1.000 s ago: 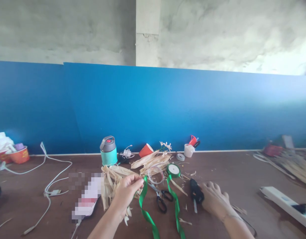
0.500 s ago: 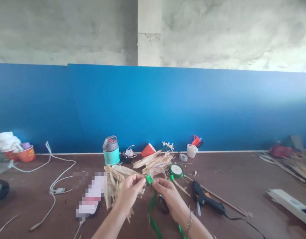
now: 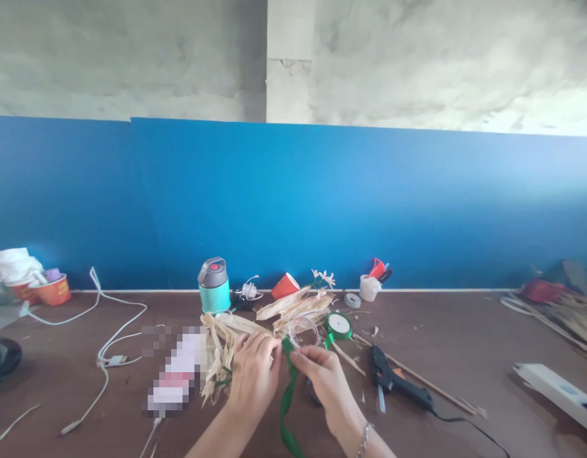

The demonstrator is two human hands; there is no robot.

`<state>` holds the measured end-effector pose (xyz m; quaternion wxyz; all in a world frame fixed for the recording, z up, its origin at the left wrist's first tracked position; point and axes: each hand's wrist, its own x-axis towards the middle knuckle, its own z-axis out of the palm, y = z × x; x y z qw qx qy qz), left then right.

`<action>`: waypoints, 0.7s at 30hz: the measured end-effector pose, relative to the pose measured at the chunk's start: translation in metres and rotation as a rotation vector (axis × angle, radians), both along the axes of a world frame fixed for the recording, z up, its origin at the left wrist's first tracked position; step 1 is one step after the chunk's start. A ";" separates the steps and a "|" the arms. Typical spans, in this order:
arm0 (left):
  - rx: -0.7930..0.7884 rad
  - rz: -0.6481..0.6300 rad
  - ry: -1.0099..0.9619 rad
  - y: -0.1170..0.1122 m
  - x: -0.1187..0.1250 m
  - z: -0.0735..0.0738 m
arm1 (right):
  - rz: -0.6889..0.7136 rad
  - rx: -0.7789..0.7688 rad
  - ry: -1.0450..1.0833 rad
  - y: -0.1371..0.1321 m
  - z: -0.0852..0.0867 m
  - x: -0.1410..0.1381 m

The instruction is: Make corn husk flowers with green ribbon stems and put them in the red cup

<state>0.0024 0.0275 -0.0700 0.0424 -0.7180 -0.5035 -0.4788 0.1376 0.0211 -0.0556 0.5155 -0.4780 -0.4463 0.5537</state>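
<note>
A green ribbon hangs down between my two hands at the bottom centre. My left hand is closed, pinching the ribbon's upper end with the fingers curled. My right hand is closed too, gripping the same end from the right. The ribbon spool lies just behind my right hand, beside a clear tape ring. Dried corn husks lie under and behind my left hand.
A black glue gun with its cord lies to the right. Scissors are mostly hidden behind my right hand. A teal flask, an orange cup, white cables and a white power strip sit on the brown table.
My right hand left the glue gun and came over to the ribbon end held by my left hand. Both hands now pinch it close together, slightly lower than before.
</note>
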 end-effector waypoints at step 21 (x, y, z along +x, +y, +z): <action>0.272 -0.029 0.397 0.002 0.003 -0.011 | 0.121 -0.181 0.041 0.021 0.021 0.016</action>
